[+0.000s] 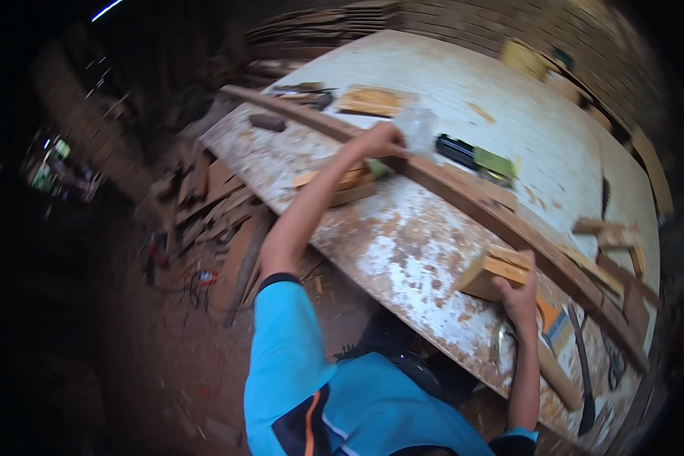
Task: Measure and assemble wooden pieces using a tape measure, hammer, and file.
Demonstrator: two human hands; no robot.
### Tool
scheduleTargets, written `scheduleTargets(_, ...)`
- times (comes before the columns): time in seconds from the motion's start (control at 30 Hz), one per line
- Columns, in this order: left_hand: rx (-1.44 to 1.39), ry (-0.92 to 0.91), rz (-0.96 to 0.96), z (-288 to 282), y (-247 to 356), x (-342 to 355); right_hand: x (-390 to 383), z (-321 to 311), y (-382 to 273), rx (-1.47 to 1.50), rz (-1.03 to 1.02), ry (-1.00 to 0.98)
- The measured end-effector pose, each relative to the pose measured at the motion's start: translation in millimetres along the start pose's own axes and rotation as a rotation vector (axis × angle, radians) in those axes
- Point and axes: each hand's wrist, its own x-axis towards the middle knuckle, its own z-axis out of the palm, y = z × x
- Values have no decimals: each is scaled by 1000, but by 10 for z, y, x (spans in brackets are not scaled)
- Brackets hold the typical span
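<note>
A long brown wooden beam [471,199] lies diagonally across the worktable, from the far left to the near right. My left hand [380,142] is on top of it, fingers curled over the beam; the fingertips are partly hidden and slightly blurred. In my right hand [518,292] is a pale wooden block [488,277], gripped at its right end near the table's front. Beside the left forearm sits another wooden block [352,190]. Just past the left hand lies a clear plastic bag [416,125].
The white worktable [410,262] is strewn with shavings. A paintbrush [556,328], a hammer-like tool with a wooden handle [558,376] and a dark metal bar [583,372] lie at right. Beyond the beam is a black cylindrical object [456,150]. Scrap wood [213,205] is piled left.
</note>
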Motion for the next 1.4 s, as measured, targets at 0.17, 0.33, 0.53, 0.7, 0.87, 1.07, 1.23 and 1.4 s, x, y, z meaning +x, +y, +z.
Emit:
scheduleTargets(0.17, -66, 105, -6, 59, -67, -6, -19, 46, -21, -1, 41, 96)
scheduleTargets(0.33, -78, 139, 6, 106, -93, 23, -56, 76, -46, -9, 55, 114)
scheduleTargets(0.53, -17, 172, 31, 140, -84, 33, -61, 54, -29, -26, 37, 99)
scheduleTargets(0.7, -22, 179, 32, 156, -69, 25, -62, 46, 12, -80, 3, 115)
scheduleTargets(0.87, -5, 197, 18, 181, -74, 28, -39, 46, 7, -63, -23, 99)
scheduleTargets(1.07, -4, 199, 25, 175, -85, 36, -33, 56, -73, -100, -27, 93)
scheduleTargets(1.23, -75, 66, -43, 37, -12, 37, -35, 52, -160, -24, -20, 30)
scheduleTargets(1.4, -184, -19, -177, -62, 88, -51, -27, 40, -198, -48, 52, 16)
